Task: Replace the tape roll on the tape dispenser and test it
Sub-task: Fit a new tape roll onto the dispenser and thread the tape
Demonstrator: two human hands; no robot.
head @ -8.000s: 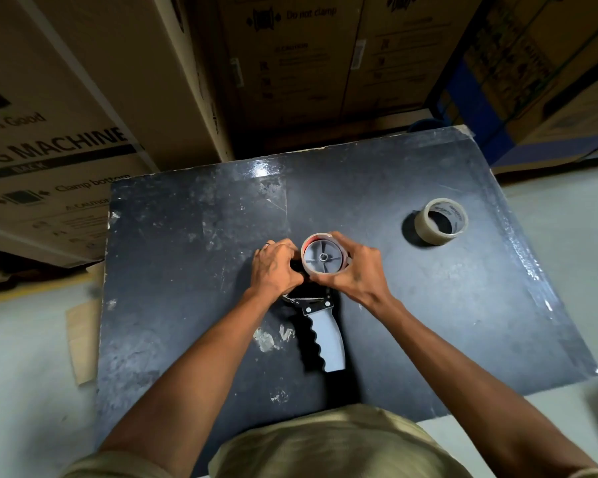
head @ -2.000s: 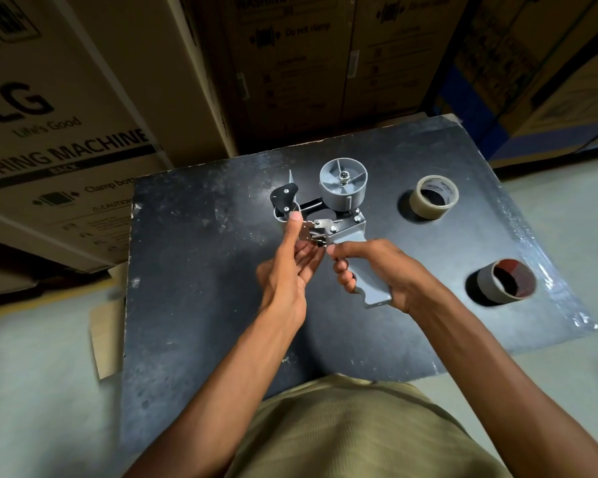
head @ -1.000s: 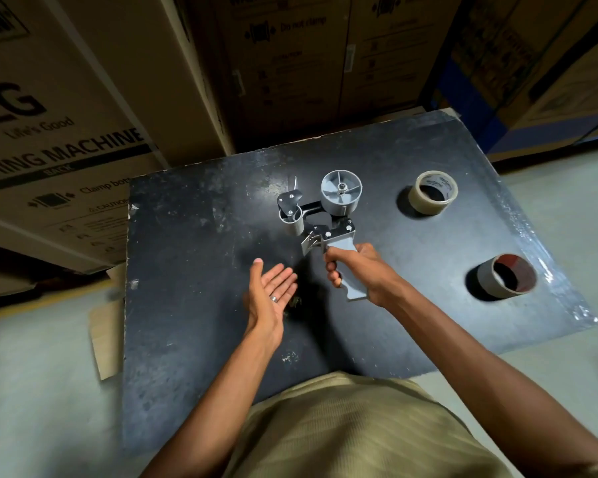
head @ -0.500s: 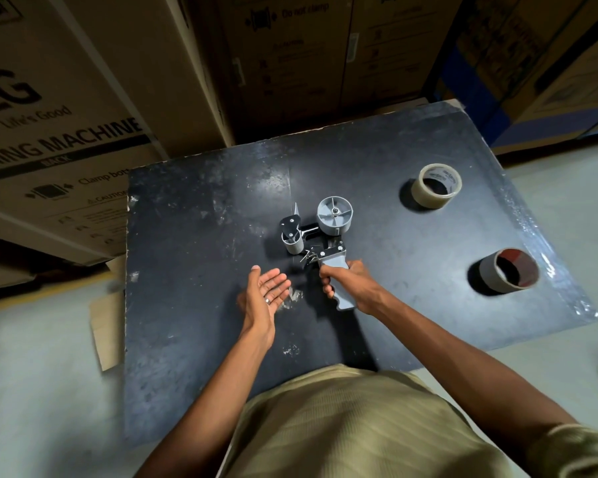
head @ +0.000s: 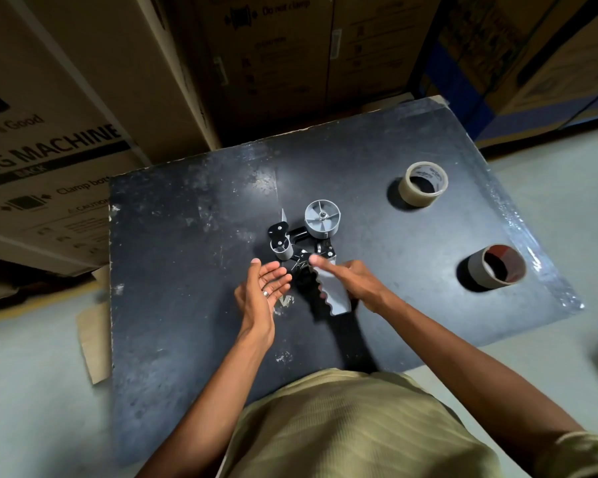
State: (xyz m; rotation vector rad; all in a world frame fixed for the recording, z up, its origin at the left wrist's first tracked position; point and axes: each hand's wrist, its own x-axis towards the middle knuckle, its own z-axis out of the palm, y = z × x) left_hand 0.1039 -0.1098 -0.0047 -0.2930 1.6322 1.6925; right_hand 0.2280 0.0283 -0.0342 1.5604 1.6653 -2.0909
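The grey and black tape dispenser [head: 320,224] lies on its side on the black table [head: 187,322], its spool hub bare. Its grey handle [head: 335,298] points toward me. My right hand [head: 358,281] hovers over the handle with fingers stretched out, not gripping it. My left hand [head: 265,288] is just left of the handle, palm up, fingers apart, holding nothing. A full beige tape roll [head: 423,183] stands at the table's far right. A used-up cardboard core [head: 497,267] with a reddish inside sits near the right edge.
Large cardboard boxes [head: 59,108] stand close behind and left of the table. A blue rack post [head: 463,81] rises at the back right. A flat cardboard piece [head: 94,336] lies on the floor by the table's left edge.
My right hand set the dispenser down on the table and opened off its handle. My left hand stayed open beside it. Earlier, the old core came off the hub and went to the right.
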